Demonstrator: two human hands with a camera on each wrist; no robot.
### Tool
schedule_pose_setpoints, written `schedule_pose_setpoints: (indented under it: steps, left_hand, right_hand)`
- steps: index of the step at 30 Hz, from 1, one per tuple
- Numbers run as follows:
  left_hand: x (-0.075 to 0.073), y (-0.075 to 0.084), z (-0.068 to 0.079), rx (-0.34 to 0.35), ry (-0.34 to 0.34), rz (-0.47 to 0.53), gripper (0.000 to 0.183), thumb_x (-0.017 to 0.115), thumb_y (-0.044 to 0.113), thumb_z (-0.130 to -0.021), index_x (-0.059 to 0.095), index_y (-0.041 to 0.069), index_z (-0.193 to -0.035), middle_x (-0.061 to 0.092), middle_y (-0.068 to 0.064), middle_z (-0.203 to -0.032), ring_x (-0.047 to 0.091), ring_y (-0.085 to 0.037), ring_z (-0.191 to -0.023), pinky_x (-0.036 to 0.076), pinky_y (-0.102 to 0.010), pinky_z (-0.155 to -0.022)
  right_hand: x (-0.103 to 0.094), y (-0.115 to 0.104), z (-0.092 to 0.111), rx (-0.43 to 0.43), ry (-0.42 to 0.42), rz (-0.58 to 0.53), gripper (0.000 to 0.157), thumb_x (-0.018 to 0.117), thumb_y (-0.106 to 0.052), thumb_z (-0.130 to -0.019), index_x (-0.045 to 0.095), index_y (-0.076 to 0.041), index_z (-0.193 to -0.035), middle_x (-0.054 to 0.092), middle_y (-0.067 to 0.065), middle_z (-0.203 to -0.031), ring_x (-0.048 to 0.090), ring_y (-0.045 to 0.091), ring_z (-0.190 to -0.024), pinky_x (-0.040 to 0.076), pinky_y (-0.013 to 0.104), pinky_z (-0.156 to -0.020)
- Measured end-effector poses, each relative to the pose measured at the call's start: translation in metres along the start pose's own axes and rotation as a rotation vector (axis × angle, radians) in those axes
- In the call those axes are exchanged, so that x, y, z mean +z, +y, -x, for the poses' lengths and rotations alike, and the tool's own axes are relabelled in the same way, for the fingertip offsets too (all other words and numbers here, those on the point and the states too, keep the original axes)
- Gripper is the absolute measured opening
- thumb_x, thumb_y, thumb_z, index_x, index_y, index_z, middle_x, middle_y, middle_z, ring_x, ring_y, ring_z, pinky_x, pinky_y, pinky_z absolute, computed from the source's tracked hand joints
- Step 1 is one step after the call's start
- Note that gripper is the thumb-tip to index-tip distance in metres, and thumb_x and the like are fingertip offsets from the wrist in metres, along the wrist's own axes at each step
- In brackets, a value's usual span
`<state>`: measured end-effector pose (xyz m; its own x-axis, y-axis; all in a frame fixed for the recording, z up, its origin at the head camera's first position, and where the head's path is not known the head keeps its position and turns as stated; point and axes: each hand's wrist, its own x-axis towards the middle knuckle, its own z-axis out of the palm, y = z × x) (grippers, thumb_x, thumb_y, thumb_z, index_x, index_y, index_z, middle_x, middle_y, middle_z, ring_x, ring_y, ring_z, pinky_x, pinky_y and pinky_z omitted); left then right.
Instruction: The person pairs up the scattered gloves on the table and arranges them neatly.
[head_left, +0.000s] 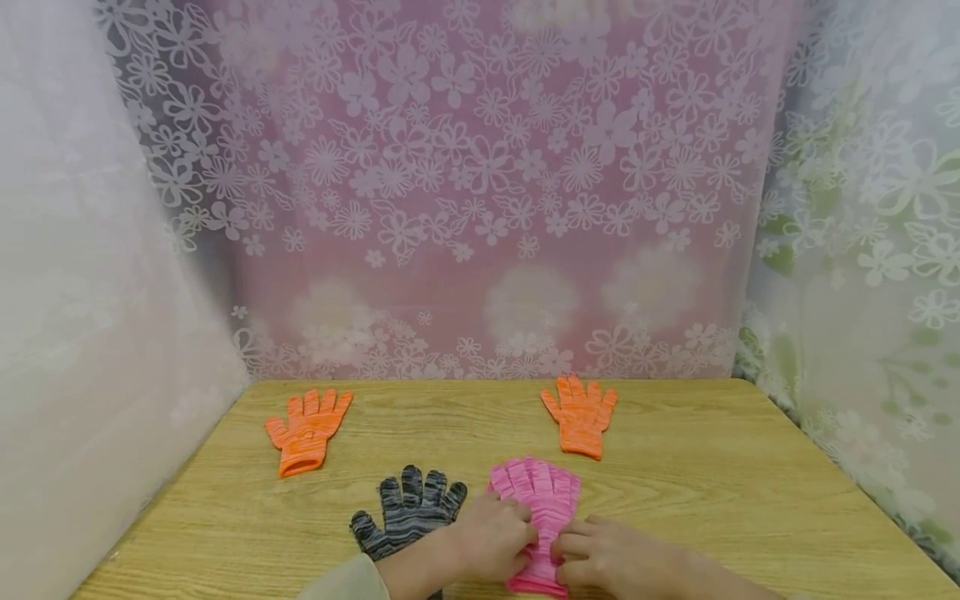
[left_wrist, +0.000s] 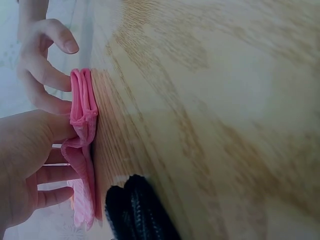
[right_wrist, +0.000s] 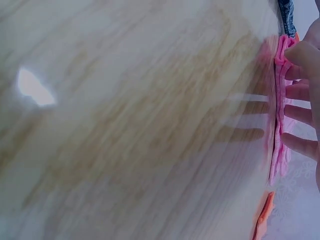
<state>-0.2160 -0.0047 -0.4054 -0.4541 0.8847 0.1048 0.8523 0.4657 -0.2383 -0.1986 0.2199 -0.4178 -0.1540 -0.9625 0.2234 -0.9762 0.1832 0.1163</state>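
i find layered pink knit gloves (head_left: pixel 552 504) between five and six o'clock, right hand (head_left: pixel 611 557) touching them unclenched, left hand (head_left: pixel 495 537) possibly pinching, i cannot tell; uneven pulling could misalign them.

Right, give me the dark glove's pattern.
The dark glove has black and grey stripes, clearest in the head view.

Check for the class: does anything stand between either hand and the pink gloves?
Nothing visible does: the left hand and the right hand both touch the pink gloves. The black-and-grey glove lies to their left, partly hidden by the left arm in the head view, but not in between.
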Motion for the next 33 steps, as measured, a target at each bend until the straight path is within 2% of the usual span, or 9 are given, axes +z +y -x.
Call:
schedule_pose_setpoints:
  steps: [3,7,10,14,18,23,27,30,33]
  left_hand:
    - [0.0,0.001,0.002,0.027,0.01,-0.026,0.009,0.063,0.035,-0.084,0.068,0.028,-0.086,0.048,0.013,-0.071,0.046,-0.004,-0.062,0.029,-0.021,-0.054]
    - [0.0,0.001,0.005,0.064,0.058,-0.108,0.011,0.061,0.039,-0.085,0.067,0.029,-0.085,0.049,0.013,-0.072,0.049,-0.004,-0.066,0.03,-0.021,-0.056]
    - [0.0,0.0,0.008,0.08,0.08,-0.123,0.013,0.061,0.04,-0.085,0.065,0.028,-0.086,0.049,0.013,-0.073,0.049,-0.004,-0.069,0.031,-0.022,-0.058]
    - [-0.002,-0.003,0.011,0.132,0.104,-0.097,0.017,0.061,0.043,-0.086,0.066,0.029,-0.093,0.053,0.014,-0.081,0.051,-0.002,-0.076,0.033,-0.02,-0.064]
    - [-0.003,-0.006,0.011,0.254,0.147,-0.015,0.018,0.06,0.039,-0.088,0.067,0.028,-0.1,0.057,0.013,-0.096,0.051,-0.001,-0.089,0.035,-0.016,-0.074]
    - [-0.001,-0.007,0.008,0.383,0.127,0.044,0.018,0.053,0.035,-0.093,0.067,0.028,-0.102,0.056,0.014,-0.101,0.048,0.0,-0.094,0.036,-0.013,-0.081]
    - [0.004,-0.008,0.009,0.407,0.106,0.082,0.021,0.05,0.036,-0.095,0.068,0.028,-0.102,0.056,0.015,-0.101,0.047,0.001,-0.092,0.035,-0.011,-0.077]
    - [0.006,-0.008,0.009,0.407,0.11,0.094,0.022,0.049,0.036,-0.095,0.068,0.028,-0.102,0.057,0.016,-0.101,0.047,0.002,-0.091,0.035,-0.011,-0.075]
    - [0.008,-0.008,0.008,0.41,0.122,0.082,0.021,0.05,0.036,-0.095,0.068,0.028,-0.102,0.058,0.016,-0.1,0.047,0.002,-0.089,0.036,-0.011,-0.074]
  right_hand:
    - [-0.001,-0.001,0.001,0.005,-0.009,-0.014,0.022,0.049,-0.043,-0.093,0.06,-0.027,-0.103,0.053,-0.009,-0.112,0.047,0.006,-0.102,0.042,0.023,-0.08]
    - [-0.002,0.0,0.001,-0.011,-0.015,-0.029,0.022,0.049,-0.041,-0.094,0.06,-0.027,-0.105,0.054,-0.009,-0.112,0.048,0.006,-0.103,0.041,0.021,-0.079]
    - [-0.003,0.0,0.001,-0.014,-0.018,-0.039,0.022,0.048,-0.041,-0.094,0.06,-0.027,-0.106,0.054,-0.009,-0.112,0.048,0.006,-0.103,0.041,0.02,-0.08]
    - [-0.005,0.001,0.001,-0.007,0.002,-0.049,0.019,0.051,-0.038,-0.093,0.061,-0.025,-0.104,0.055,-0.009,-0.111,0.049,0.006,-0.103,0.041,0.021,-0.081]
    - [-0.003,0.004,0.003,0.001,0.058,-0.055,0.008,0.059,-0.026,-0.089,0.062,-0.022,-0.095,0.056,-0.007,-0.107,0.051,0.005,-0.099,0.042,0.021,-0.082]
    - [-0.004,0.012,0.004,0.022,0.087,-0.054,0.005,0.061,-0.02,-0.086,0.06,-0.019,-0.091,0.056,-0.005,-0.103,0.052,0.005,-0.094,0.043,0.021,-0.081]
    - [-0.004,0.02,0.006,0.024,0.139,-0.013,0.008,0.062,-0.018,-0.086,0.061,-0.017,-0.094,0.056,-0.002,-0.102,0.053,0.006,-0.09,0.045,0.021,-0.077]
    - [-0.005,0.027,0.008,0.083,0.174,0.014,0.009,0.064,-0.014,-0.085,0.063,-0.016,-0.093,0.056,-0.002,-0.1,0.055,0.007,-0.087,0.045,0.02,-0.074]
    - [-0.007,0.031,0.006,0.184,0.194,0.064,0.012,0.067,-0.01,-0.08,0.064,-0.015,-0.091,0.057,-0.003,-0.096,0.056,0.008,-0.082,0.046,0.022,-0.07]
